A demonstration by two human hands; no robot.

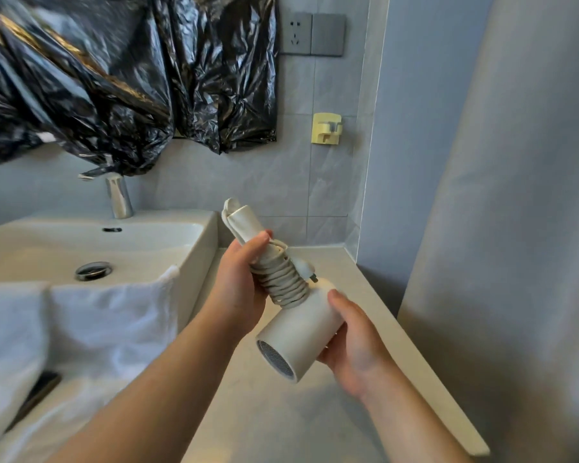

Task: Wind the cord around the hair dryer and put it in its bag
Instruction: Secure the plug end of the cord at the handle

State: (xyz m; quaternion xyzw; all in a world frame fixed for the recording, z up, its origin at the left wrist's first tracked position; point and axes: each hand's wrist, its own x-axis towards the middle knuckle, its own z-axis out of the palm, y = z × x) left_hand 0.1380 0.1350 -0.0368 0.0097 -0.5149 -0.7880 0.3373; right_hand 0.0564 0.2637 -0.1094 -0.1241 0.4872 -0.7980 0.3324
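I hold a white hair dryer (pixel 298 332) in the air over the counter, its mesh end pointing down toward me. The white cord (pixel 283 282) is coiled in several turns around the handle, and the plug (pixel 306 270) sticks out beside the coil. My left hand (pixel 239 282) grips the handle above the coil, thumb across it. My right hand (pixel 351 345) cups the barrel from the right, fingers curled around it. No bag for the dryer is in view that I can identify.
A white sink (pixel 114 242) with a chrome tap (pixel 119 198) stands at the left, a white towel (pixel 107 322) draped over its front. Black plastic sheeting (pixel 114 78) hangs above. A dark phone (pixel 37 396) lies lower left. The grey counter (pixel 281 422) runs to the wall.
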